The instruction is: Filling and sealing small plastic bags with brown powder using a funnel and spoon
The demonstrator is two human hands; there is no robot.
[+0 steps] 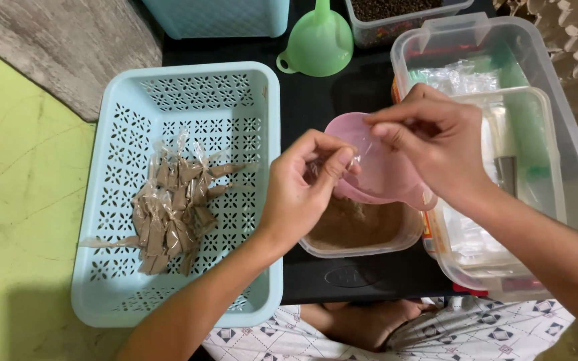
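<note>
My left hand (302, 190) and my right hand (429, 144) meet above a clear tub of brown powder (359, 230). Between their fingertips they pinch a small clear plastic pouch (362, 144), held against a pink funnel (382, 170) that sits just over the tub. The pouch is thin and hard to make out; I cannot tell what is in it. Left of my hands, a light blue perforated basket (128, 107) holds a pile of small filled packets (172, 210) of brown powder.
A green funnel (319, 43) lies on the black surface at the back. A large clear bin (503, 50) on the right holds a smaller clear box (536, 154) and plastic bags. A tub of dark grains (396, 10) and another blue basket (215, 17) stand behind.
</note>
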